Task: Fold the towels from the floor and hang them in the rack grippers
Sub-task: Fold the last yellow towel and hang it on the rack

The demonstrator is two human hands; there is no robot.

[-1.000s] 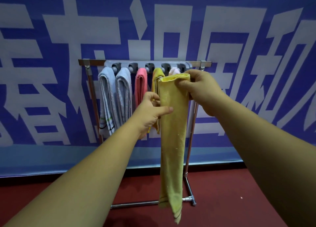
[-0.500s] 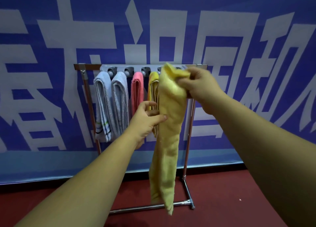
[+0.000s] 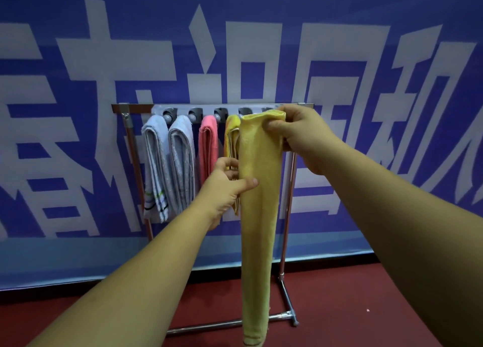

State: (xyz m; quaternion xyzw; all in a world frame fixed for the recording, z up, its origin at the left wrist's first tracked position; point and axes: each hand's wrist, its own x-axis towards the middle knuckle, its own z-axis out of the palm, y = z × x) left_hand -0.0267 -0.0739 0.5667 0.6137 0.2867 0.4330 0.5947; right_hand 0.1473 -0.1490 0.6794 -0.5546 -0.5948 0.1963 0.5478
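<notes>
My right hand (image 3: 300,135) clamps its grip on the folded top of the long yellow terry towel (image 3: 258,216), just before the rack's grey gripper bar (image 3: 194,112). My left hand (image 3: 222,187) pinches its edge lower down. Risk: the target gripper is hidden, so misaligned insertion could unfold or drop the towel.

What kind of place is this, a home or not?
Probably a staged indoor area, not a home: a blue banner with huge white characters covers the wall, and a free-standing towel rack stands on a red floor.

red floor (image 3: 366,307), metal rack (image 3: 133,108) standing on it, four towels (image 3: 207,143) hung
</notes>
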